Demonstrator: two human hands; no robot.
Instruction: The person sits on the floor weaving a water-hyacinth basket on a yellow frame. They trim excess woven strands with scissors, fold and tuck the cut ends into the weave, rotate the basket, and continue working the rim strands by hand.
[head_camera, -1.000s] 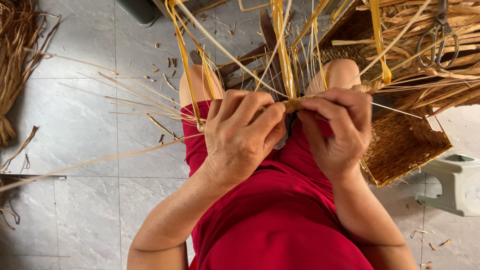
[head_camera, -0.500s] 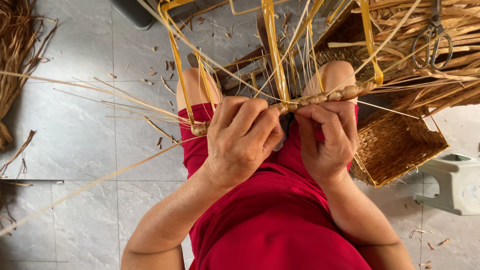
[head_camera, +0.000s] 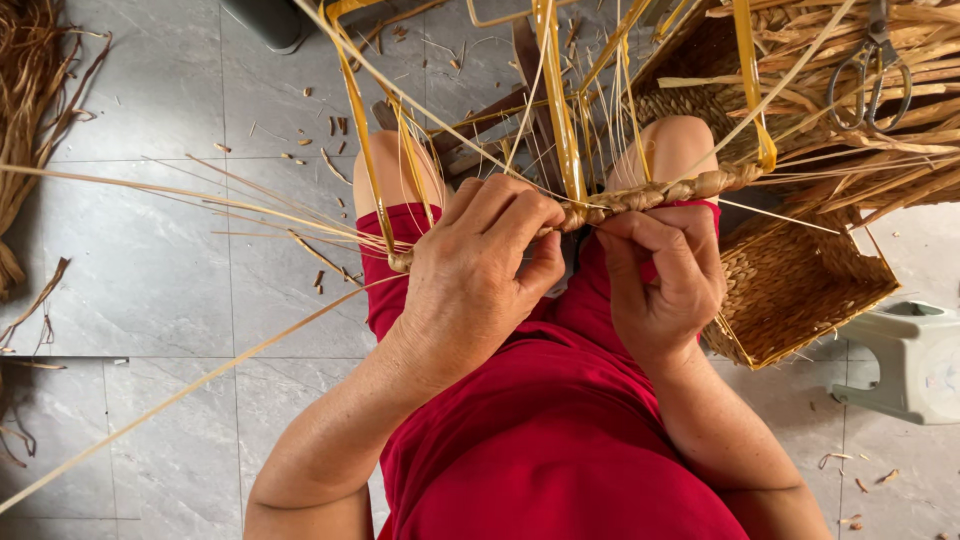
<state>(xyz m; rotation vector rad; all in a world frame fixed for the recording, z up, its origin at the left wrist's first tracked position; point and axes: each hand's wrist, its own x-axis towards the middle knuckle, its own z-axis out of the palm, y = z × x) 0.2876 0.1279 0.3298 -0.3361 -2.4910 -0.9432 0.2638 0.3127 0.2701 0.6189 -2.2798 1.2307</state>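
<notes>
A braided straw rope runs across the centre of the view, just above the person's lap, rising from about 8 o'clock at its left end to 2 o'clock at its right end. Both hands grasp it. The left hand is clenched over the left portion of the braid, fingers curled over the top and thumb underneath. The right hand pinches the braid from below at its middle, fingertips closed on the strands; the two hands sit just beside each other, nearly touching.

Flat yellow strips stand upright from the braid toward 12 o'clock, with thinner pale straw strands fanning out toward 9 o'clock and one long strand trailing toward 7 o'clock.

Both knees show just beyond the braid; a red garment covers the lap toward 6 o'clock.

At 3 o'clock from the hands, a woven rectangular basket lies tilted, touching the right knee area. At 1 o'clock, scissors rest on a heap of loose straw. At 4 o'clock stands a pale plastic stool. At 10 o'clock, a bundle of dried fibre lies on the grey tiled floor, with small offcuts scattered near the knees.
</notes>
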